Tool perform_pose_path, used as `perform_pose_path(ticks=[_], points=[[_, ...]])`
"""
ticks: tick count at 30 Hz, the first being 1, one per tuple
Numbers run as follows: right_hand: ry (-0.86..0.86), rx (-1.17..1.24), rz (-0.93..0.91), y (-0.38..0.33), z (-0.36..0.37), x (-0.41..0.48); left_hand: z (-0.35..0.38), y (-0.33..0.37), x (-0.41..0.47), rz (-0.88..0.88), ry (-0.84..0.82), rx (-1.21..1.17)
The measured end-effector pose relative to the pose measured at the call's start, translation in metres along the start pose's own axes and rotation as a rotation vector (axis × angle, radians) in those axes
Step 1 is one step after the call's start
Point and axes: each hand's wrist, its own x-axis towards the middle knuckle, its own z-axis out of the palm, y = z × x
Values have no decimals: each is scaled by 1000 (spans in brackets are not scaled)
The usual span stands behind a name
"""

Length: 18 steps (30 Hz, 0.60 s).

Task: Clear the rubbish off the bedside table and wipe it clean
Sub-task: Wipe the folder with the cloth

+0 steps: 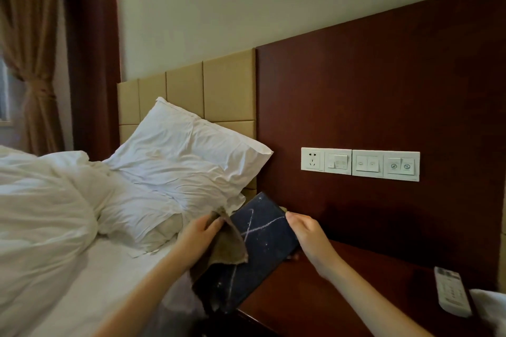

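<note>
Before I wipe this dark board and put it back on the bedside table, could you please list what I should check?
1. Right hand grips the dark board by its upper edge: ok.
2. Left hand holds the brown cloth against the board's face: ok.
3. Board's lower end supported by the bedside table: cannot tell.
4. Remote control lies on the table, apart from the board: ok.
5. Rubbish all gone: cannot tell; a white crumpled item shows beside the remote at the picture's lower right.
</note>
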Motion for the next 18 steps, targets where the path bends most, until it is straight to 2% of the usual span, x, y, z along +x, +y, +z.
perform_pose_path(ticks=[3,6,9,12,15,18], points=[[14,12,-9,-11,10,-3,12,-3,-1,137,42,368],[24,-53,-11,-15,25,-6,28,-5,-8,165,64,511],[60,-55,28,-14,35,-4,51,1,-22,205,1,669],[123,-60,50,-11,38,1,70,8,-39,303,-81,715],[106,-33,104,-9,36,-3,69,-3,-33,312,-118,664],[61,26,130,-9,30,-6,49,-21,-19,279,-89,594]])
